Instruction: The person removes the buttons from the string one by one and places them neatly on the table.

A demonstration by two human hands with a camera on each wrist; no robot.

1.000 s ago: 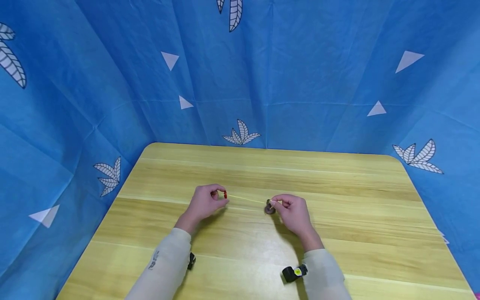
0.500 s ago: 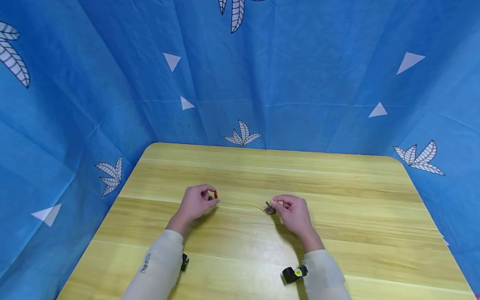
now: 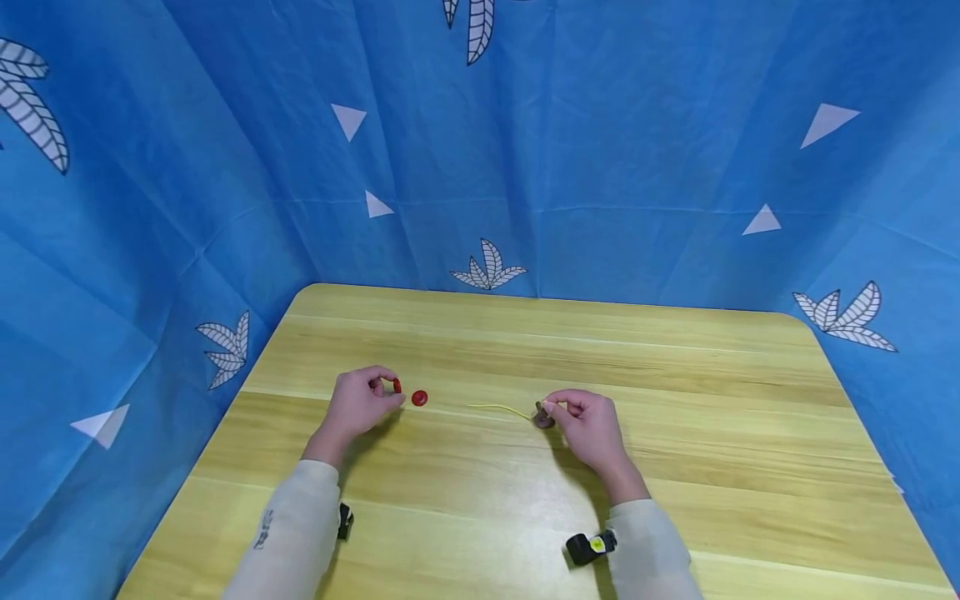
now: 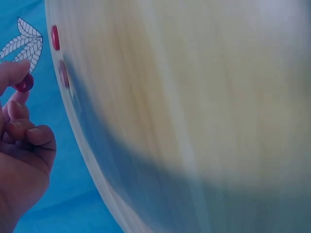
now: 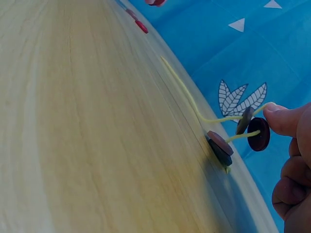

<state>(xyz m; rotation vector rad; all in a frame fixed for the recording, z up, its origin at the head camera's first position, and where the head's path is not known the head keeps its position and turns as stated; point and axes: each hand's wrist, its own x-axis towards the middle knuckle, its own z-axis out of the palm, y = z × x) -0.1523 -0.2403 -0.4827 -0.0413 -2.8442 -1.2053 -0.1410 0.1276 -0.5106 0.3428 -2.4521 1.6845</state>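
Observation:
My left hand (image 3: 358, 400) pinches a small red button (image 4: 23, 82) between thumb and forefinger, above the left part of the table. Close by on its right, another red button (image 3: 420, 398) lies flat on the wood. A yellow cord (image 3: 498, 407) stretches leftward over the table, its far end loose. My right hand (image 3: 588, 425) pinches this cord by thumb and forefinger. Several dark brown buttons (image 5: 258, 134) are strung on it, hanging just below the fingertips. In the right wrist view, the lowest brown buttons (image 5: 220, 143) appear at the tabletop.
A wood-grain table (image 3: 675, 350) extends under both hands, with rounded far corners. Blue cloth (image 3: 637, 150) printed with leaves and triangles hangs behind and at the sides. Black wrist cameras (image 3: 591, 547) sit by the sleeves.
The cord was taut between both hands a second ago; my left hand has let go of its end and moved left. A red button now shows on the table. My right hand has barely moved.

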